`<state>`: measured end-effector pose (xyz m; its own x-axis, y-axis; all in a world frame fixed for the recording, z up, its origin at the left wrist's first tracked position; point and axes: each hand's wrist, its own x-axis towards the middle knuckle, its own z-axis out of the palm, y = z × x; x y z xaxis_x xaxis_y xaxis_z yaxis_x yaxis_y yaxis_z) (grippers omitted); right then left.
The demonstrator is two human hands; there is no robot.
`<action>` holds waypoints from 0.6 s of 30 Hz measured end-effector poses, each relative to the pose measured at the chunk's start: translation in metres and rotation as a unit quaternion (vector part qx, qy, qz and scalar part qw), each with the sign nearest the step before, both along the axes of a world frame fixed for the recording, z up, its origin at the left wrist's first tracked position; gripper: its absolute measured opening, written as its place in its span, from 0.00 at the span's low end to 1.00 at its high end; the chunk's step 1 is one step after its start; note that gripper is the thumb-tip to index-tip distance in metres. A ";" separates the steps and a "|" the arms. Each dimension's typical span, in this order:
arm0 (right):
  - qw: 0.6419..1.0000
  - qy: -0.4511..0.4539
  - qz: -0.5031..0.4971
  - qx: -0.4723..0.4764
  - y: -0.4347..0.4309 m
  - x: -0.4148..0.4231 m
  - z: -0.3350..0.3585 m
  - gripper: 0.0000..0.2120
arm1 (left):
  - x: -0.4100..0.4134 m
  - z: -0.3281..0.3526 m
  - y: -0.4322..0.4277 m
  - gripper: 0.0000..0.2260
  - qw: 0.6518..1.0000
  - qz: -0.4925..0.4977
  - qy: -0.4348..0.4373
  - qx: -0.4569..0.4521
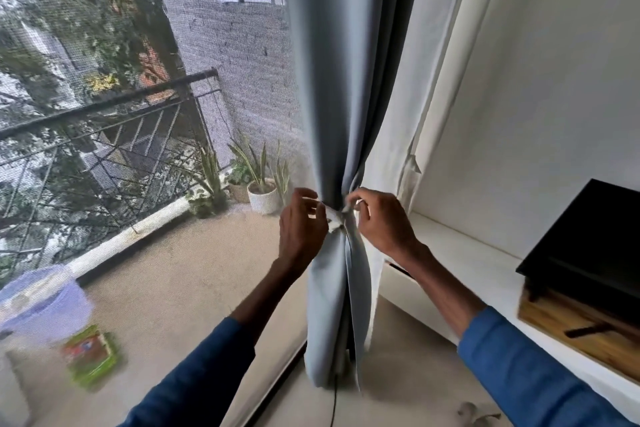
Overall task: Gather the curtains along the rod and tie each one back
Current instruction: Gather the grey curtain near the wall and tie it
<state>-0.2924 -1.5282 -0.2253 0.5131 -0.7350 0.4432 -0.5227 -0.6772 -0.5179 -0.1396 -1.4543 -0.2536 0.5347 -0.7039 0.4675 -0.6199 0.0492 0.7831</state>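
The pale blue curtain [346,97] hangs gathered into one narrow bundle at the right edge of the mesh screen [207,107], just beside the white wall [519,80]. A white tie [335,220] cinches the bundle at mid-height. The left hand [301,229] pinches the tie's left end. The right hand [384,225] pinches its right end, fingers curled.
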 end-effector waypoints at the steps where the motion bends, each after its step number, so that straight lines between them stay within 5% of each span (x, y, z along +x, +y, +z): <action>1: 1.000 -0.026 -0.011 0.006 -0.004 -0.004 0.000 0.14 | -0.004 0.001 -0.001 0.06 1.000 -0.012 -0.017 -0.017; 7: 0.997 -0.039 -0.050 0.038 -0.021 -0.027 -0.002 0.12 | -0.033 0.009 -0.016 0.05 0.987 -0.115 -0.109 -0.004; 18: 0.987 -0.102 -0.110 0.050 -0.072 -0.082 0.011 0.12 | -0.069 0.039 -0.098 0.11 0.974 -0.147 -0.169 -0.024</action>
